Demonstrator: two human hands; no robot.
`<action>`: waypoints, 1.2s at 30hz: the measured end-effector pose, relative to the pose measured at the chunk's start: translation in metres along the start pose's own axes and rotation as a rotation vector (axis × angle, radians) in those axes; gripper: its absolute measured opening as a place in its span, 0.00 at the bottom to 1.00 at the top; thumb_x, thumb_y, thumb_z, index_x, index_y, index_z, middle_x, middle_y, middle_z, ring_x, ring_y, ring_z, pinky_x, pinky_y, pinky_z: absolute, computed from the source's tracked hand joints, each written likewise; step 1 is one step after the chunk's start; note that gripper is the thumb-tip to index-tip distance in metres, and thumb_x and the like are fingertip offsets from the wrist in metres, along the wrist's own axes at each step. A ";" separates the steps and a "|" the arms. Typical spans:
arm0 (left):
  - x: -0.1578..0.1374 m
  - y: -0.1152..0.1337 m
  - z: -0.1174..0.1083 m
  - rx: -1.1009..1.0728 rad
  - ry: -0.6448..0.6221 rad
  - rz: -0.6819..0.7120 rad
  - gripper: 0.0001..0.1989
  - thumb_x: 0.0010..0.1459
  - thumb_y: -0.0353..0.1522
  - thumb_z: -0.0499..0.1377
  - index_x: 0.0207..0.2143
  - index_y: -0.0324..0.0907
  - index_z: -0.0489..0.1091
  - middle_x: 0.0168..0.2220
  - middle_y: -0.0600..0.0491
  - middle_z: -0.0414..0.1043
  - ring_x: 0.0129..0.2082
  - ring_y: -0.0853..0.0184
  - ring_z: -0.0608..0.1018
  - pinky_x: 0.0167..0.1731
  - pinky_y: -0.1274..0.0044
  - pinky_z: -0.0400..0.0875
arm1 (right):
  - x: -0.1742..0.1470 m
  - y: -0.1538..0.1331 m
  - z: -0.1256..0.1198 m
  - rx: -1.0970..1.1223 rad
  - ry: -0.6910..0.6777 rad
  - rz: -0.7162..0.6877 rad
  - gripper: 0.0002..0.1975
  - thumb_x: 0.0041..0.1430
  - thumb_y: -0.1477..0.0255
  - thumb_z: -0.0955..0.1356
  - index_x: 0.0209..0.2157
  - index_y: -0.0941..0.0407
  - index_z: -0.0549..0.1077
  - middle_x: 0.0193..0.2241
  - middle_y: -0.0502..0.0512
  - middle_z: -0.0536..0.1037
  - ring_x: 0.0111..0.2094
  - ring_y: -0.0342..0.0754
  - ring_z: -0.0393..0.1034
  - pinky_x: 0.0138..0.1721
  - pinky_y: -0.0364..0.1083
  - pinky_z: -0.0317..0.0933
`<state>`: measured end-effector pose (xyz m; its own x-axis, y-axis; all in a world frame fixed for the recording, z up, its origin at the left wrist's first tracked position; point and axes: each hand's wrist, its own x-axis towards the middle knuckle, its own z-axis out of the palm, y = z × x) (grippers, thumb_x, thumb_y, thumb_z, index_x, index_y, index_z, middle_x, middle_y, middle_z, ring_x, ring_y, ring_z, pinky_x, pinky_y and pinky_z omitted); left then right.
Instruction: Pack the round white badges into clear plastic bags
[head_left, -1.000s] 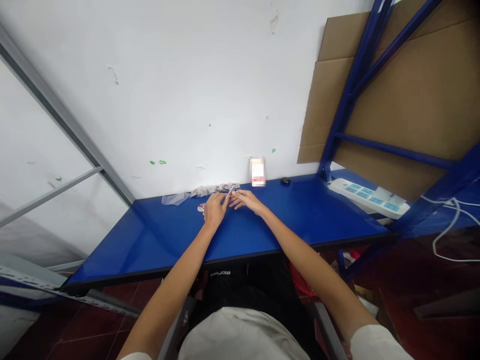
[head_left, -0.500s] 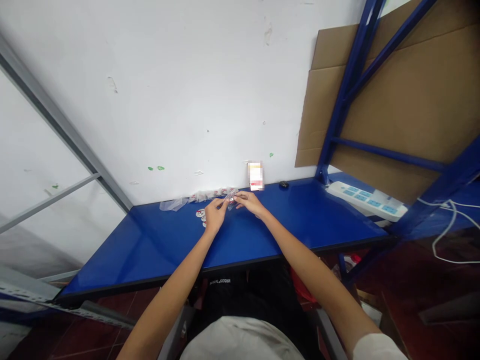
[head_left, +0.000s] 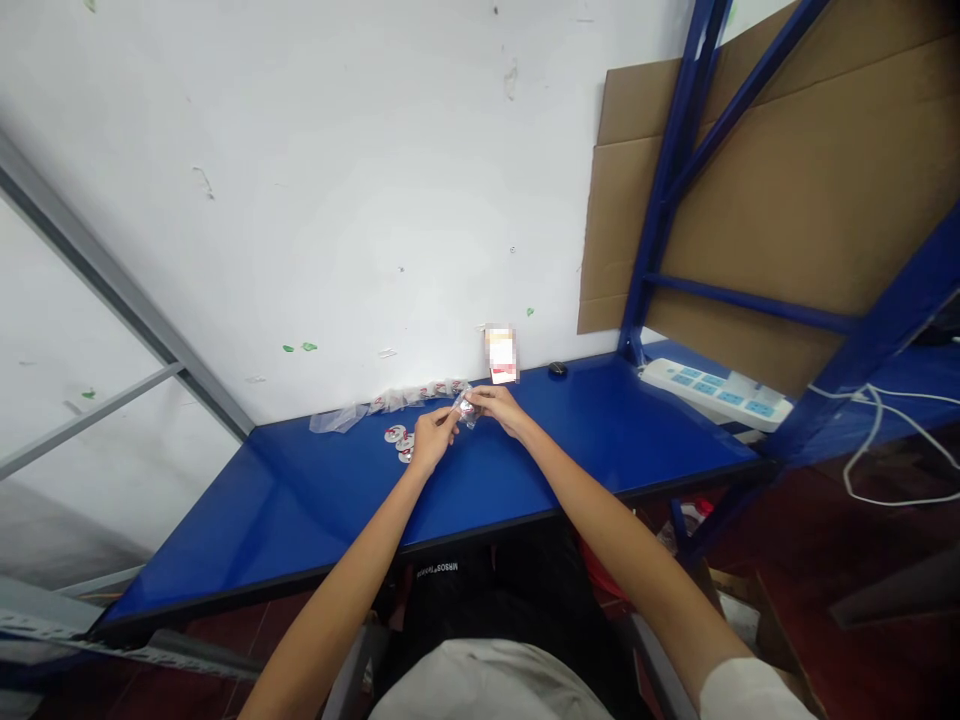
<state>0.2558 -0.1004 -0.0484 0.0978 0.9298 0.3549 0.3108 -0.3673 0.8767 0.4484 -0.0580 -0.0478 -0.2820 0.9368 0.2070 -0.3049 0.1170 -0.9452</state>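
Note:
Both hands pinch a small clear plastic bag [head_left: 466, 412] above the blue table [head_left: 300, 510]. Inside it shows a small round item with red and silver parts, too small to name. My left hand [head_left: 433, 438] is closed on the bag's left edge. My right hand [head_left: 496, 405] grips the bag from the right, near its top. Beside my left hand lie several round white discs with red marks [head_left: 397, 440]. Behind my hands, a row of filled clear bags [head_left: 412, 393] lines the wall, with flat empty-looking plastic bags [head_left: 337, 418] at its left end.
A white card with red print [head_left: 502, 354] leans on the wall [head_left: 337, 200]. To its right sits a black computer mouse [head_left: 557, 369]. A white power strip [head_left: 712, 393] lies at the right, beside a blue metal frame [head_left: 660, 200] and cardboard [head_left: 630, 210].
The view has shifted slightly. The bag has turned a little between my hands, and my left hand has moved so that more of the round discs show.

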 end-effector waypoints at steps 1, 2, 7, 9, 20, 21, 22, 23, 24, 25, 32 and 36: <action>0.000 0.000 -0.001 0.028 -0.007 0.003 0.21 0.66 0.49 0.61 0.35 0.43 0.83 0.23 0.54 0.74 0.18 0.69 0.71 0.21 0.77 0.64 | 0.000 0.000 0.000 -0.011 0.014 0.003 0.21 0.51 0.56 0.82 0.36 0.58 0.83 0.34 0.56 0.84 0.34 0.48 0.78 0.38 0.44 0.74; 0.000 0.000 -0.002 0.059 -0.012 0.007 0.21 0.66 0.49 0.60 0.34 0.43 0.82 0.23 0.54 0.75 0.18 0.69 0.72 0.22 0.77 0.65 | -0.001 -0.001 0.000 -0.016 0.031 0.015 0.21 0.49 0.57 0.83 0.35 0.58 0.83 0.33 0.56 0.85 0.34 0.47 0.79 0.38 0.44 0.74; -0.001 0.004 -0.004 0.125 -0.007 0.009 0.22 0.66 0.50 0.60 0.36 0.43 0.83 0.24 0.54 0.76 0.18 0.69 0.73 0.23 0.77 0.66 | 0.000 -0.002 0.002 0.059 0.108 0.088 0.23 0.43 0.61 0.85 0.36 0.57 0.80 0.33 0.55 0.85 0.33 0.48 0.80 0.36 0.45 0.75; -0.002 0.005 -0.003 0.111 -0.016 -0.001 0.22 0.66 0.51 0.60 0.38 0.43 0.83 0.24 0.55 0.75 0.18 0.68 0.72 0.23 0.77 0.66 | 0.000 -0.002 0.002 0.076 0.126 0.087 0.24 0.41 0.62 0.86 0.35 0.57 0.79 0.32 0.54 0.85 0.32 0.48 0.80 0.34 0.45 0.75; -0.003 0.010 -0.003 0.184 0.121 0.021 0.19 0.64 0.48 0.63 0.45 0.44 0.81 0.38 0.50 0.84 0.29 0.63 0.81 0.28 0.75 0.72 | 0.005 0.006 0.002 -0.036 0.131 -0.046 0.24 0.38 0.58 0.85 0.32 0.56 0.77 0.28 0.54 0.84 0.28 0.49 0.77 0.29 0.44 0.68; -0.002 0.010 -0.003 0.162 0.110 0.019 0.19 0.64 0.48 0.63 0.44 0.44 0.81 0.38 0.50 0.84 0.29 0.63 0.81 0.28 0.75 0.72 | 0.005 0.006 0.002 -0.044 0.114 -0.053 0.25 0.39 0.58 0.85 0.32 0.56 0.77 0.29 0.54 0.84 0.29 0.49 0.78 0.30 0.44 0.69; -0.002 0.010 -0.003 0.145 0.093 0.012 0.19 0.64 0.48 0.63 0.43 0.44 0.80 0.36 0.50 0.84 0.28 0.63 0.81 0.27 0.76 0.72 | 0.005 0.006 0.002 -0.052 0.096 -0.059 0.25 0.39 0.58 0.85 0.32 0.56 0.78 0.30 0.55 0.85 0.29 0.49 0.78 0.32 0.45 0.69; -0.002 0.009 -0.003 0.132 0.076 0.001 0.19 0.63 0.48 0.64 0.42 0.43 0.80 0.35 0.50 0.83 0.27 0.64 0.81 0.27 0.76 0.71 | 0.004 0.006 0.002 -0.060 0.082 -0.065 0.25 0.39 0.57 0.85 0.32 0.56 0.78 0.30 0.54 0.85 0.30 0.49 0.78 0.32 0.45 0.69; -0.001 0.009 -0.003 0.123 0.063 -0.010 0.18 0.63 0.49 0.64 0.41 0.43 0.80 0.33 0.50 0.83 0.26 0.64 0.80 0.26 0.76 0.71 | 0.003 0.006 0.002 -0.070 0.072 -0.070 0.25 0.39 0.57 0.85 0.32 0.56 0.77 0.30 0.54 0.85 0.30 0.49 0.78 0.33 0.45 0.69; -0.002 0.008 -0.002 0.116 0.052 -0.020 0.18 0.63 0.49 0.64 0.40 0.43 0.79 0.32 0.51 0.82 0.25 0.65 0.80 0.26 0.76 0.70 | 0.003 0.006 0.002 -0.082 0.064 -0.074 0.24 0.40 0.57 0.84 0.32 0.56 0.77 0.30 0.54 0.84 0.30 0.49 0.78 0.33 0.45 0.68; -0.004 0.011 -0.001 0.096 0.039 -0.045 0.17 0.63 0.48 0.64 0.38 0.43 0.77 0.28 0.53 0.80 0.23 0.66 0.78 0.24 0.77 0.67 | 0.000 0.006 0.001 -0.113 0.027 -0.074 0.24 0.43 0.54 0.83 0.32 0.56 0.79 0.30 0.54 0.84 0.29 0.49 0.77 0.31 0.45 0.68; -0.005 0.010 -0.001 0.087 0.022 -0.035 0.15 0.63 0.46 0.63 0.37 0.44 0.74 0.27 0.54 0.79 0.22 0.67 0.77 0.23 0.78 0.66 | 0.000 0.008 0.000 -0.120 0.037 -0.059 0.24 0.43 0.53 0.83 0.32 0.56 0.80 0.30 0.53 0.83 0.28 0.48 0.75 0.30 0.45 0.69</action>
<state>0.2573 -0.1084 -0.0410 0.0653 0.9408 0.3327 0.3943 -0.3306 0.8575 0.4456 -0.0568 -0.0549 -0.2328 0.9382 0.2560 -0.2087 0.2089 -0.9554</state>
